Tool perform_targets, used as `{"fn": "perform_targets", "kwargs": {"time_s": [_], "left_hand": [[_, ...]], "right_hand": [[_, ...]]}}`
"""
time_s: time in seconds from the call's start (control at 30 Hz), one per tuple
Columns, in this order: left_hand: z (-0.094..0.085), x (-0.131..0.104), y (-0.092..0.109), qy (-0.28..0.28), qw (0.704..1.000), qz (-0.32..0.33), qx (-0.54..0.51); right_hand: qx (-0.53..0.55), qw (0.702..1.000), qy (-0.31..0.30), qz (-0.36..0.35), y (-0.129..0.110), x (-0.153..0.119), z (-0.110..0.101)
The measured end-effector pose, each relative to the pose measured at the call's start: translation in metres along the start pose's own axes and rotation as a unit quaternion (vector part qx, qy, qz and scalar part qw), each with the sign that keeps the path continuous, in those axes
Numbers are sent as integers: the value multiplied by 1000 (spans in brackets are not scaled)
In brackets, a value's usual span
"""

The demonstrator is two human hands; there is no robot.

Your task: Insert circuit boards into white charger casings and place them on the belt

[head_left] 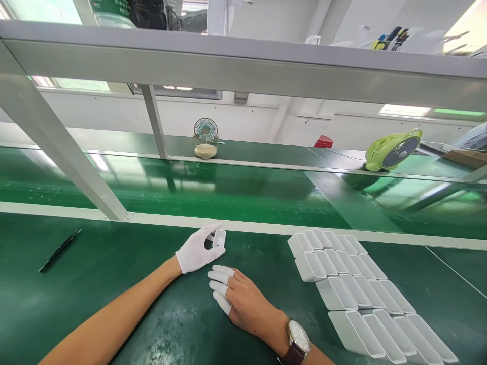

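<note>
My left hand (201,250) wears a white glove and pinches a small white rectangular tub (219,238) between thumb and fingers, close to the bench's back rail. Just below and to its right, my right hand (243,299) lies on the green bench top (175,329), fingers stretched out, with white finger cots on several fingertips. Nothing shows in that hand. A wristwatch (299,335) with a dark strap is on the right wrist. Several rows of white rectangular tubs (344,292) stand side by side on the bench to the right of my right hand.
Black tweezers (60,250) lie on the bench at left. Beyond the pale rail (258,226) runs a green conveyor belt (243,195). A small fan (206,137) and a lime-green fan (393,149) stand on the far side. A grey shelf beam (243,68) crosses above, with a slanted post (76,147) at left.
</note>
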State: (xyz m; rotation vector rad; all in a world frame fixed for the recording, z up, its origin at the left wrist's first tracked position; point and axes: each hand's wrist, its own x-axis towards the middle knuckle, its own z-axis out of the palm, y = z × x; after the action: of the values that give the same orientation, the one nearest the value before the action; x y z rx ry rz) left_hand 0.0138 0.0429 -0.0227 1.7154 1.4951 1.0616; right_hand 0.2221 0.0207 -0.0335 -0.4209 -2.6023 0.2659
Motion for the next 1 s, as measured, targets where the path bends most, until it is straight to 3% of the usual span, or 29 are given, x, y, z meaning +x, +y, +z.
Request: {"fn": "perform_targets", "kwargs": {"time_s": [0.13,0.2,0.37,0.5,0.6,0.73,1.0], "left_hand": [[1,1,3,18,997,-30,-70],[-1,2,2,54,986,-58,-145],[-9,11,-11,237,891,-108,-371],[-12,16,-20,257,851,-104,-447],[-16,12,-22,203,832,-97,-507],[-27,0,-22,94,816,-92,-562],[-20,-28,-21,-226,804,-102,-540]], "right_hand": [[4,1000,13,-6,0,1,0],[11,1000,25,-9,-1,2,1],[-4,1000,18,-18,-2,8,0],[-72,996,-37,-39,-7,14,-2],[-135,987,-71,-44,-12,19,1],[-203,977,-43,-45,-16,24,11],[-194,978,46,-61,-6,12,27]]}}
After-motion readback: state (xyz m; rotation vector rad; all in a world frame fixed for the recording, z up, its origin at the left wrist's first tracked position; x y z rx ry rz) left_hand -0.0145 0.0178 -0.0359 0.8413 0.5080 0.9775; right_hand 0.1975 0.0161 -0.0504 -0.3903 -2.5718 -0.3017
